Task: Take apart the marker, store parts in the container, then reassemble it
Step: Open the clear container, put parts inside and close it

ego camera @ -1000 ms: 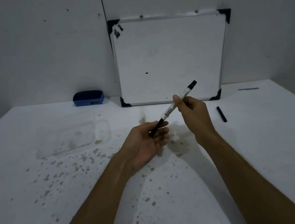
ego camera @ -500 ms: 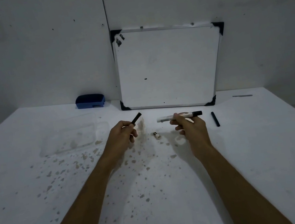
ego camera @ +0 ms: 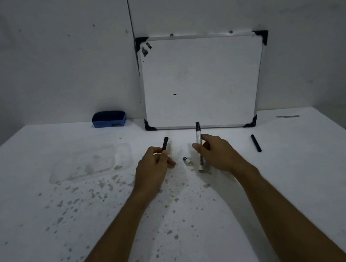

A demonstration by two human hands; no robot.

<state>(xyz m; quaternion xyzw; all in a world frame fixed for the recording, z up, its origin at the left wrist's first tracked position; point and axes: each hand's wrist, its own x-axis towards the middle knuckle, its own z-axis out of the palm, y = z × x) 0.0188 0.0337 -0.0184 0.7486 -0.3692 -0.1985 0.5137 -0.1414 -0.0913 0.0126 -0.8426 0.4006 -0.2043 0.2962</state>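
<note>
My right hand (ego camera: 217,153) grips the white marker barrel (ego camera: 199,149), which stands nearly upright with its black tip pointing up and its open lower end just above the table. My left hand (ego camera: 153,166) holds a thin black stick (ego camera: 165,143), apparently the ink core, pointing up and away. A small white end plug (ego camera: 187,161) lies on the table between my hands. A black cap (ego camera: 256,143) lies on the table to the right. The clear plastic container (ego camera: 87,160) sits to the left of my left hand.
A whiteboard (ego camera: 202,80) leans against the back wall. A blue eraser (ego camera: 109,118) sits at the wall to its left. A thin grey strip (ego camera: 287,116) lies far right. The white table (ego camera: 307,178) is speckled with stains in front of the container.
My hands pulled apart: the black stick came out of the barrel into my left hand. My right hand then turned the barrel from lying sideways to upright. The camera view shifted slightly.
</note>
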